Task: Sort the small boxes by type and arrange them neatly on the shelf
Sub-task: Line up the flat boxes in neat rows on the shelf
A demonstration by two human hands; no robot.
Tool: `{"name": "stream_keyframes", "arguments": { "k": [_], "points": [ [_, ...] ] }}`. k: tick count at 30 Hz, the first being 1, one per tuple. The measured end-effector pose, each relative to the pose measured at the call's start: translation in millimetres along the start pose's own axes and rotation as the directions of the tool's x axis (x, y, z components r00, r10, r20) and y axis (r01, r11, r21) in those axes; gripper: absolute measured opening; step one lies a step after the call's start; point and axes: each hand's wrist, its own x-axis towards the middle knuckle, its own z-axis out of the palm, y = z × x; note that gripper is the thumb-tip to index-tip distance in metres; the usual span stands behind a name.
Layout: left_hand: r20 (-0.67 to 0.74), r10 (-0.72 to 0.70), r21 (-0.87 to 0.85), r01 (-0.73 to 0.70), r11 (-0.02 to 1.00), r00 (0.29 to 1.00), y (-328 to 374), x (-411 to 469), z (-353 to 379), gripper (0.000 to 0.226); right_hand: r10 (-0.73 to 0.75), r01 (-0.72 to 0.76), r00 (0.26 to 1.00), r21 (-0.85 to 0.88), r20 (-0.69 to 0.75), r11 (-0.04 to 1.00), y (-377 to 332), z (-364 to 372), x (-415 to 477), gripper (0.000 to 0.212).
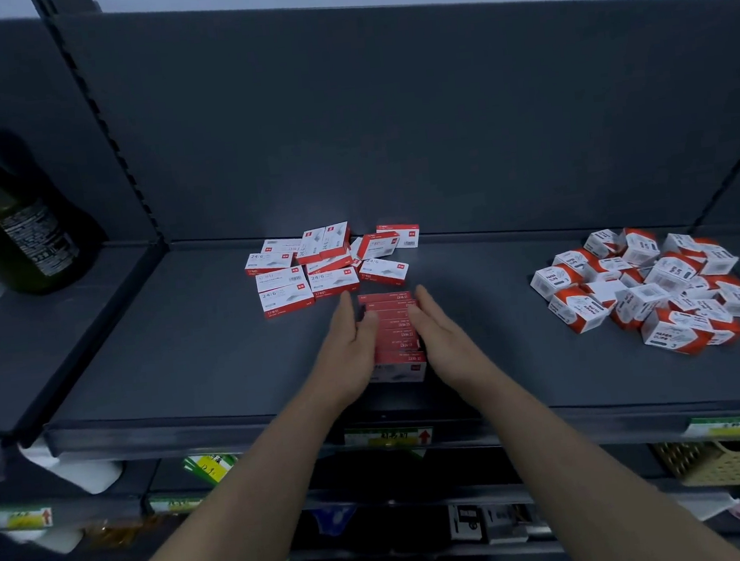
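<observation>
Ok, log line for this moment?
staple box row: lined up | left hand: flat on left side | right hand: flat on right side | paper clip boxes: heaped right

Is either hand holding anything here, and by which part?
No curled hold: the left hand and right hand, fingers straight, flank the row of small red-topped cardboard boxes along its two long sides.

This is a shop aisle: dark grey metal retail shelving (184,343) with a slotted black upright (107,138) far up-left of the left hand (351,350). Green-and-yellow paper price tags with red arrows (388,439) are clipped along the lip just below the wrists. Heaps of identical red-and-white small cardboard boxes (308,268) lie just beyond the fingertips.
</observation>
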Motion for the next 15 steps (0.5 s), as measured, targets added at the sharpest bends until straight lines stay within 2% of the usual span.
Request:
{"name": "stream_keyframes", "arguments": {
  "k": [3,6,8,10,12,13,15],
  "points": [
    [0.012,-0.011,-0.036,0.012,0.999,1.0,0.3,6.2,7.5,0.041,-0.026,0.026,1.0,0.005,0.014,1.0,3.5,11.0,5.5,0.032],
    [0.017,-0.041,-0.115,0.043,0.992,0.999,-2.8,5.9,-3.6,0.044,-0.025,0.021,0.999,0.102,0.033,0.995,-1.2,0.8,6.0,0.032],
    [0.036,-0.047,-0.124,0.051,0.991,0.998,-7.1,11.0,-20.5,0.05,0.016,-0.02,0.999,0.083,0.051,0.996,-4.9,-13.1,3.5,0.046],
    [0.146,-0.068,0.016,0.066,0.998,0.987,-9.6,18.4,-39.3,0.08,0.046,-0.051,0.984,0.026,0.173,0.998,-4.7,-26.5,4.8,0.064],
    [0.279,-0.116,0.221,0.053,0.974,0.953,-9.6,24.2,-50.4,0.118,0.104,-0.076,0.96,-0.116,0.258,0.99,-0.5,-36.6,10.1,0.108],
    [0.339,-0.131,0.284,0.031,0.958,0.932,-7.5,25.6,-51.7,0.127,0.128,-0.078,0.947,-0.176,0.294,0.981,-0.8,-39.7,12.0,0.119],
    [0.399,-0.138,0.367,-0.021,0.93,0.906,-2.6,28.5,-47.8,0.129,0.12,-0.034,0.926,-0.237,0.359,0.971,-1.7,-42.0,18.5,0.118]
  ]
}}
